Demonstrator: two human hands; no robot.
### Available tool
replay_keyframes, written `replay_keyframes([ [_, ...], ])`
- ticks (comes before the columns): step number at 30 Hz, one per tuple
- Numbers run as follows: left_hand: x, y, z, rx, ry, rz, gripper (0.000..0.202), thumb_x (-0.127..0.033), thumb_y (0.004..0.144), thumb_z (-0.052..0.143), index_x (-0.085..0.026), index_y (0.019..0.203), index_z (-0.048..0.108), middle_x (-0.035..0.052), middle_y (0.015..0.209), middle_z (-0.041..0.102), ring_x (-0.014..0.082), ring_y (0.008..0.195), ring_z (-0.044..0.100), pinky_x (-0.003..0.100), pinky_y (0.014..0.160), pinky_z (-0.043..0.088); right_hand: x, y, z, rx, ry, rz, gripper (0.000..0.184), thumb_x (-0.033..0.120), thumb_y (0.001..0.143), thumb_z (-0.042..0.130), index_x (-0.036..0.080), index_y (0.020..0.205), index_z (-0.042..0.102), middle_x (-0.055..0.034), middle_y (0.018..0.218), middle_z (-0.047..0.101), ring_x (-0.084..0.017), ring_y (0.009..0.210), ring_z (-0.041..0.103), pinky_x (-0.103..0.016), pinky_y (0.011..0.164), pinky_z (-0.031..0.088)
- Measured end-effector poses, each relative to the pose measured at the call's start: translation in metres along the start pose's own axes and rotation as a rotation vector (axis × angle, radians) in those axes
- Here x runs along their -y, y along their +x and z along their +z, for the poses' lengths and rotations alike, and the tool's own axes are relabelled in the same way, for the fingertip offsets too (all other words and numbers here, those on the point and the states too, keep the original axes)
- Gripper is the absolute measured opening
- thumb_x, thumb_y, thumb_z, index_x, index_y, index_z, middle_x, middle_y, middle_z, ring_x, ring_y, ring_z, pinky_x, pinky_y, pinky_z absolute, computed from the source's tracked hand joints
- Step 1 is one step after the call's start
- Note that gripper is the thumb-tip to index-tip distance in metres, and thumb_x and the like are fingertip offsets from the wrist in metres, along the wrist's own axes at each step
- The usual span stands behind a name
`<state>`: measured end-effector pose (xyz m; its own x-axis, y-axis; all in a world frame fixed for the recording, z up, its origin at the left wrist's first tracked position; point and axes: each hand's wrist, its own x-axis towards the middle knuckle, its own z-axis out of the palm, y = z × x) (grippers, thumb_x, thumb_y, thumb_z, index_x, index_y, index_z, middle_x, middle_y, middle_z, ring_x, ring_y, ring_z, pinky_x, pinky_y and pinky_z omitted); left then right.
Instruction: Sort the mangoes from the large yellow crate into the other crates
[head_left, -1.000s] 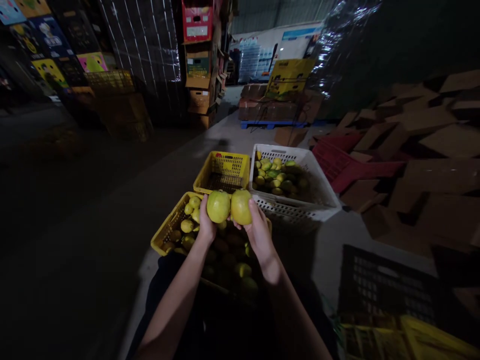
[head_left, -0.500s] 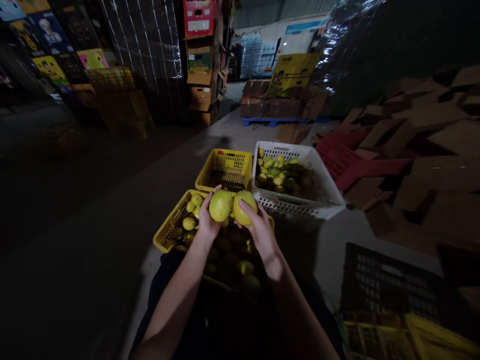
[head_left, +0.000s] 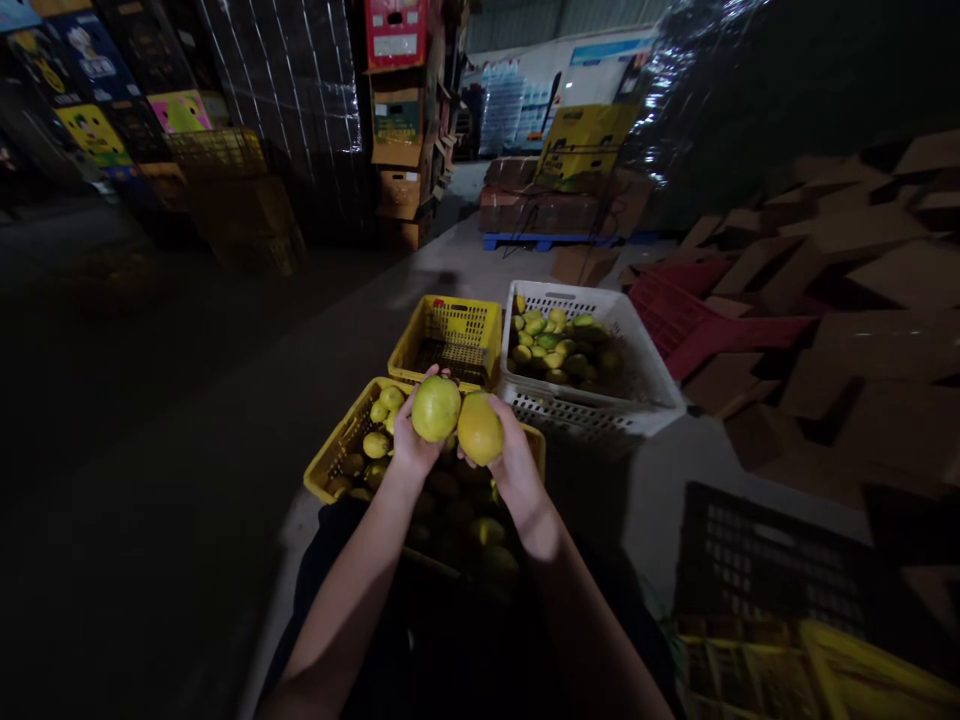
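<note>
My left hand (head_left: 412, 445) is wrapped round a greenish-yellow lemon (head_left: 436, 408). In my right hand (head_left: 513, 455) lies a deeper yellow lemon (head_left: 480, 430), held side by side with the first, and the two look close to touching. Both hands are above a yellow crate (head_left: 330, 470) that holds many lemons (head_left: 376, 445), bright at its left end and in deep shadow nearer my body. Parts of that crate are hidden by my hands and forearms.
Beyond it stand a second yellow crate (head_left: 469, 318) and a white crate (head_left: 645, 385) with yellow and green lemons. To the right are a red crate (head_left: 690, 320) and heaped flattened cardboard (head_left: 847, 300). A black crate (head_left: 772, 560) lies lower right. Stacked boxes (head_left: 397, 120) rise behind.
My right thumb has moved off the front of the yellow lemon, which has turned in my hand and shows more of its face. The left hand keeps its lemon, tilted slightly.
</note>
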<state>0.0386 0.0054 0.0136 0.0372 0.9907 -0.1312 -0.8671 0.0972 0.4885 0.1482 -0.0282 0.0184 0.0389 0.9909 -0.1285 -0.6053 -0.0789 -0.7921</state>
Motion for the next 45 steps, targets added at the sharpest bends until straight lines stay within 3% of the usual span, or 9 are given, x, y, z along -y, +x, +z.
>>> replay_keyframes([
  [6, 0.005, 0.000, -0.003, -0.027, 0.023, -0.134, 0.041, -0.051, 0.090, 0.055, -0.016, 0.103, 0.072, 0.0109, 0.086, 0.072, 0.0217, 0.070, 0.067, 0.032, 0.056, 0.057, 0.002, -0.004, 0.007, -0.049, 0.000, 0.040, 0.038, 0.048, 0.073, 0.080, 0.022, 0.097, 0.066, -0.0014, 0.084, 0.074, -0.017, 0.064, 0.067, -0.025, 0.043, 0.043],
  [11, 0.006, -0.002, -0.001, -0.102, -0.127, -0.010, 0.030, -0.047, 0.092, 0.054, -0.020, 0.090, 0.068, 0.0071, 0.089, 0.071, 0.0173, 0.082, 0.066, 0.030, 0.077, 0.058, 0.005, -0.005, 0.008, -0.034, 0.035, -0.093, 0.038, 0.042, 0.068, 0.083, 0.023, 0.094, 0.064, 0.0015, 0.082, 0.072, -0.016, 0.065, 0.066, -0.025, 0.045, 0.044],
  [16, 0.004, -0.004, 0.003, -0.016, -0.162, -0.159, 0.050, -0.051, 0.096, 0.039, -0.012, 0.093, 0.071, 0.0112, 0.080, 0.068, 0.0168, 0.065, 0.061, 0.028, 0.058, 0.053, 0.011, -0.002, 0.006, -0.028, 0.106, 0.006, 0.033, 0.046, 0.070, 0.077, 0.022, 0.091, 0.066, 0.0009, 0.075, 0.070, -0.017, 0.063, 0.065, -0.024, 0.041, 0.041],
  [19, 0.006, -0.002, 0.004, -0.015, -0.134, -0.176, 0.041, -0.040, 0.096, 0.042, -0.013, 0.105, 0.071, 0.0118, 0.088, 0.071, 0.0177, 0.067, 0.064, 0.027, 0.057, 0.053, 0.013, 0.002, 0.004, -0.063, 0.175, 0.121, 0.032, 0.050, 0.073, 0.069, 0.021, 0.085, 0.069, -0.0018, 0.071, 0.071, -0.019, 0.063, 0.066, -0.026, 0.044, 0.045],
  [25, 0.008, 0.004, 0.003, -0.106, -0.057, -0.166, 0.041, -0.033, 0.096, 0.039, -0.017, 0.118, 0.070, 0.0104, 0.089, 0.073, 0.0185, 0.068, 0.067, 0.026, 0.057, 0.054, 0.008, 0.011, -0.001, -0.110, 0.225, 0.158, 0.026, 0.048, 0.074, 0.067, 0.022, 0.079, 0.069, -0.0030, 0.070, 0.073, -0.025, 0.072, 0.071, -0.036, 0.058, 0.059],
  [30, 0.009, 0.008, 0.001, -0.235, -0.126, -0.159, 0.040, -0.036, 0.102, 0.038, -0.012, 0.106, 0.069, 0.0110, 0.088, 0.073, 0.0185, 0.077, 0.071, 0.027, 0.069, 0.059, -0.005, 0.019, -0.012, -0.106, 0.285, 0.149, 0.029, 0.046, 0.071, 0.080, 0.025, 0.087, 0.069, -0.0002, 0.082, 0.076, -0.019, 0.072, 0.071, -0.030, 0.064, 0.062],
  [35, 0.012, 0.009, 0.004, -0.341, -0.133, -0.176, 0.042, -0.038, 0.105, 0.035, -0.013, 0.113, 0.068, 0.0118, 0.094, 0.074, 0.0191, 0.083, 0.071, 0.029, 0.077, 0.060, -0.013, 0.018, -0.014, -0.157, 0.327, 0.180, 0.023, 0.044, 0.077, 0.081, 0.026, 0.088, 0.070, 0.0032, 0.088, 0.077, -0.015, 0.082, 0.073, -0.027, 0.076, 0.064],
  [41, 0.011, 0.008, 0.004, -0.281, -0.116, -0.161, 0.032, -0.037, 0.103, 0.044, -0.019, 0.118, 0.066, 0.0094, 0.099, 0.074, 0.0206, 0.087, 0.071, 0.038, 0.083, 0.061, -0.015, 0.015, -0.023, -0.168, 0.304, 0.082, 0.027, 0.044, 0.080, 0.080, 0.029, 0.102, 0.073, 0.0042, 0.103, 0.079, -0.014, 0.092, 0.073, -0.025, 0.080, 0.063],
  [45, 0.009, 0.004, 0.004, -0.144, -0.115, -0.189, 0.031, -0.040, 0.097, 0.053, -0.019, 0.115, 0.069, 0.0105, 0.100, 0.074, 0.0213, 0.089, 0.072, 0.034, 0.078, 0.060, -0.004, 0.013, -0.020, -0.090, 0.301, 0.045, 0.034, 0.055, 0.074, 0.082, 0.028, 0.093, 0.073, 0.0010, 0.098, 0.078, -0.017, 0.086, 0.073, -0.027, 0.074, 0.062],
])
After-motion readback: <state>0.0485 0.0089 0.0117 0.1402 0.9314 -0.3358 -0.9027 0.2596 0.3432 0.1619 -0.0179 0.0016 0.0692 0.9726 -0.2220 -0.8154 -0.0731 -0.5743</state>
